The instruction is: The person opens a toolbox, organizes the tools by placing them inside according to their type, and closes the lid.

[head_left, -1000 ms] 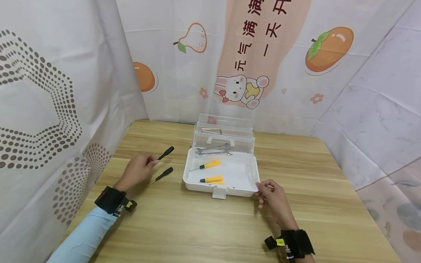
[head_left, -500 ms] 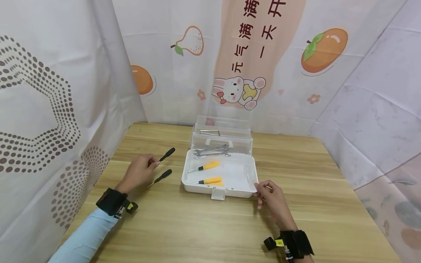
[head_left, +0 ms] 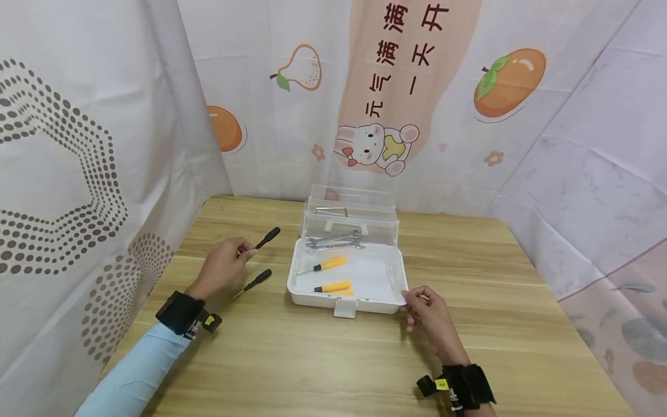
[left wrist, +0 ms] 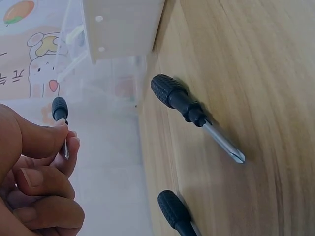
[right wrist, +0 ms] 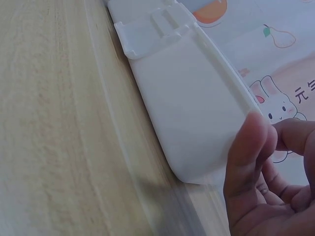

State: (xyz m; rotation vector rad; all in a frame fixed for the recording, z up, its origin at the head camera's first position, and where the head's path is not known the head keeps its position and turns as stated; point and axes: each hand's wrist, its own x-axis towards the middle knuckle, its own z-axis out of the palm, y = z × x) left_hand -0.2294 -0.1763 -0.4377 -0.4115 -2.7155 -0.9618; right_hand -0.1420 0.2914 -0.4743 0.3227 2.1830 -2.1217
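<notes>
Black-handled screwdriver (head_left: 268, 237) with a slim metal shaft is to the left of an open white plastic toolbox (head_left: 372, 306), apparently raised off the wood-grain tabletop (head_left: 312, 359). Slipping looks like the main risk: its weight probably sits in the ribbed handle, which juts past the fingers, so a loose pinch on the smooth shaft could let it swivel or drop. A low sweep of the wrist could also roll the second black-handled screwdriver (head_left: 259, 278), lying on the tabletop just beside the hand, and a tug at the toolbox could jostle the yellow-and-black screwdrivers (head_left: 330, 263) inside. As for grip, the left hand (head_left: 224, 263) holds the shaft between thumb and forefinger, nearly closed, its other fingers curled. The right hand (head_left: 429, 313) pinches the toolbox's near right corner, thumb and finger little apart; how firmly, I cannot tell.
</notes>
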